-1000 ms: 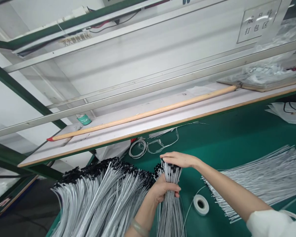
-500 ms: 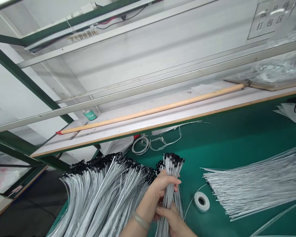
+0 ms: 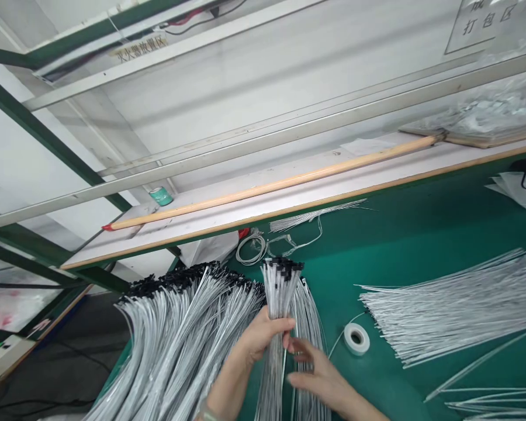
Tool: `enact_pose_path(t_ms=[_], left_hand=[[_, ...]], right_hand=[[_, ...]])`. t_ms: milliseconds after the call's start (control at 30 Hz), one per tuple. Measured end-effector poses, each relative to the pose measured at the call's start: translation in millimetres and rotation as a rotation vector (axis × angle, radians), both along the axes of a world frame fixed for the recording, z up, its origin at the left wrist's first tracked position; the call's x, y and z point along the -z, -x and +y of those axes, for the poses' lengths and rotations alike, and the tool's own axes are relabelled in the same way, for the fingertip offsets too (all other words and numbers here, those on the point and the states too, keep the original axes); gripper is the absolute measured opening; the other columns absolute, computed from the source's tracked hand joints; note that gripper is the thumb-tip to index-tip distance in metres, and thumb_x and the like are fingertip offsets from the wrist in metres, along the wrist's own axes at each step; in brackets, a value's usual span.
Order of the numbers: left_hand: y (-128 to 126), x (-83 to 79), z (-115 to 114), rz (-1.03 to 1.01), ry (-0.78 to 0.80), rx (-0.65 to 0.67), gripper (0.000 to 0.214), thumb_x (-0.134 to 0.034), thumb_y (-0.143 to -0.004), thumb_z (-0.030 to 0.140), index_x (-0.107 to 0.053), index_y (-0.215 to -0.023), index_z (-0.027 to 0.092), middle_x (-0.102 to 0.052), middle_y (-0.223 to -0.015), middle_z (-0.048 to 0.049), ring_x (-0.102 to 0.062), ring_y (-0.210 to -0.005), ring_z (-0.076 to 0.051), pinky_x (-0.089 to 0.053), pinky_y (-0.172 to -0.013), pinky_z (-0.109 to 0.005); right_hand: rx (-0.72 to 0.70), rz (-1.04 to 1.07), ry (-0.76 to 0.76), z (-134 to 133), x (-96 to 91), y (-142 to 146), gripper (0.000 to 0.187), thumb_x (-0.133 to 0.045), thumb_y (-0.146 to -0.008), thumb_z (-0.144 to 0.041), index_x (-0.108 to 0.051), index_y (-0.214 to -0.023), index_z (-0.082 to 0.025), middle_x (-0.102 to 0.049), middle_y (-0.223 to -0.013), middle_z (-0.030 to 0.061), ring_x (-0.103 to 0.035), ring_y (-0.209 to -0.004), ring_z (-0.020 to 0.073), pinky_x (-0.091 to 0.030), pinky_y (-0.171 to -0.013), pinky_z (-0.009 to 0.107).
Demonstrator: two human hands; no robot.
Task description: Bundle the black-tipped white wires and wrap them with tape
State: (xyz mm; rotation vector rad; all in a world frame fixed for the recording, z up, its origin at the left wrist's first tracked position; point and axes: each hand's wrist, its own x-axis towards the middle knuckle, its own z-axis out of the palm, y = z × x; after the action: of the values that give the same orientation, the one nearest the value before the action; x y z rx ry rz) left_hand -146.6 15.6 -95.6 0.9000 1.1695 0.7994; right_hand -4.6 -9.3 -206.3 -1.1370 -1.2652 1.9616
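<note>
My left hand [image 3: 260, 334] is wrapped around an upright bundle of thin grey cables [image 3: 275, 295] whose top ends carry small black connectors. Just right of its lower part, my right hand [image 3: 318, 374] has thumb and fingers apart, with fingertips close to my left fingers; whether they touch the bundle I cannot tell. A second cable bundle [image 3: 309, 310] lies behind and to the right of the held one, partly hidden by my right hand. To the left spreads a large heap of the same cables [image 3: 188, 339], black ends at the top.
A white tape roll [image 3: 356, 339] lies on the green table [image 3: 390, 234]. Many straight cables [image 3: 456, 304] fan out at the right. A coiled white cable [image 3: 251, 248] sits below the shelf [image 3: 245, 206], which carries a long wooden pole [image 3: 272, 188] and a green can [image 3: 161, 196].
The held bundle has moved left in view. My right hand has let go of its lower part and drawn right with its fingers opened. The second bundle shows more.
</note>
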Motion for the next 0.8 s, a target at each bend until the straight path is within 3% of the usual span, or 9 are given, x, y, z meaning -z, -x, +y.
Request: enact_pose_path(t_ms=[67, 133, 200, 267, 367, 467, 600, 700, 800], left_hand=[[10.7, -4.5, -3.0, -0.017, -0.019, -0.079, 0.022, -0.064, -0.071, 0.028, -0.053, -0.058, 0.015, -0.049, -0.036, 0.0044, -0.052, -0.039, -0.012, -0.045, -0.054, -0.027], [19.3, -7.5, -5.5, -0.032, -0.035, -0.108, 0.029, -0.062, -0.072, 0.03, -0.049, -0.051, 0.016, -0.047, -0.037, 0.004, -0.053, -0.041, -0.012, -0.046, -0.06, -0.03], [23.4, -9.3, -7.6, -0.029, -0.044, -0.102, 0.033, -0.06, -0.074, 0.03, -0.048, -0.048, 0.015, -0.047, -0.039, 0.003, -0.054, -0.044, -0.013, -0.046, -0.064, -0.032], [23.4, -11.1, -9.7, -0.026, -0.05, -0.088, 0.031, -0.06, -0.075, 0.031, -0.05, -0.05, 0.015, -0.047, -0.04, 0.003, -0.054, -0.044, -0.013, -0.046, -0.064, -0.033], [20.8, -16.5, -14.3, -0.017, -0.069, -0.07, 0.032, -0.059, -0.076, 0.031, -0.05, -0.05, 0.015, -0.046, -0.041, 0.003, -0.052, -0.043, -0.012, -0.045, -0.061, -0.032], [21.3, -25.6, -21.4, -0.012, -0.088, -0.086, 0.031, -0.058, -0.076, 0.032, -0.048, -0.051, 0.016, -0.045, -0.041, 0.0038, -0.049, -0.042, -0.011, -0.044, -0.058, -0.03], [28.0, -42.8, -33.2, -0.028, -0.079, -0.138, 0.028, -0.058, -0.076, 0.034, -0.047, -0.056, 0.017, -0.041, -0.041, 0.0065, -0.044, -0.038, -0.009, -0.042, -0.053, -0.027], [33.5, -57.8, -43.2, -0.012, -0.088, -0.143, 0.031, -0.058, -0.076, 0.036, -0.045, -0.055, 0.017, -0.039, -0.041, 0.0065, -0.042, -0.037, -0.008, -0.041, -0.051, -0.026], [36.9, -68.8, -52.0, 0.001, -0.099, -0.153, 0.031, -0.057, -0.076, 0.036, -0.045, -0.055, 0.018, -0.039, -0.042, 0.0063, -0.04, -0.037, -0.008, -0.039, -0.049, -0.025]], right_hand=[[0.114, -0.351, -0.09, 3.3, 30.5, -24.1, 0.046, -0.058, -0.063, -0.036, -0.058, -0.103, -0.014, -0.063, -0.1, 0.0142, -0.06, -0.091, 0.0293, -0.045, -0.081, 0.039], [0.107, -0.585, -0.094, 6.3, 60.8, -38.8, 0.044, -0.05, -0.069, -0.038, -0.059, -0.104, -0.012, -0.062, -0.099, 0.0163, -0.059, -0.095, 0.0306, -0.043, -0.085, 0.039], [0.085, -0.676, -0.114, 9.3, 83.3, -40.3, 0.053, -0.044, -0.074, -0.039, -0.054, -0.115, -0.007, -0.057, -0.109, 0.0199, -0.056, -0.104, 0.0301, -0.042, -0.089, 0.037], [0.102, -0.684, -0.179, 13.3, 94.4, -31.1, 0.055, -0.039, -0.077, -0.038, -0.049, -0.122, -0.007, -0.05, -0.12, 0.0198, -0.052, -0.112, 0.0277, -0.041, -0.092, 0.034], [0.099, -0.719, -0.289, 20.8, 92.5, -10.7, 0.053, -0.036, -0.079, -0.034, -0.047, -0.124, -0.008, -0.045, -0.129, 0.0173, -0.044, -0.12, 0.0268, -0.037, -0.097, 0.035], [-0.007, -0.818, -0.442, 26.2, 80.3, 2.7, 0.054, -0.032, -0.082, -0.032, -0.042, -0.129, -0.006, -0.042, -0.134, 0.0169, -0.039, -0.123, 0.0291, -0.033, -0.099, 0.039], [-0.156, -0.947, -0.612, 30.7, 68.2, 6.2, 0.054, -0.032, -0.082, -0.022, -0.035, -0.135, -0.01, -0.035, -0.141, 0.0125, -0.041, -0.117, 0.0331, -0.042, -0.086, 0.045], [-0.181, -0.984, -0.668, 35.2, 64.4, 6.2, 0.053, -0.031, -0.082, -0.017, -0.036, -0.135, -0.016, -0.036, -0.141, 0.0106, -0.043, -0.114, 0.0332, -0.043, -0.081, 0.045], [-0.128, -1.025, -0.659, 35.1, 57.4, 12.0, 0.051, -0.031, -0.083, -0.018, -0.038, -0.134, -0.016, -0.034, -0.141, 0.0144, -0.041, -0.118, 0.0354, -0.042, -0.081, 0.049]])
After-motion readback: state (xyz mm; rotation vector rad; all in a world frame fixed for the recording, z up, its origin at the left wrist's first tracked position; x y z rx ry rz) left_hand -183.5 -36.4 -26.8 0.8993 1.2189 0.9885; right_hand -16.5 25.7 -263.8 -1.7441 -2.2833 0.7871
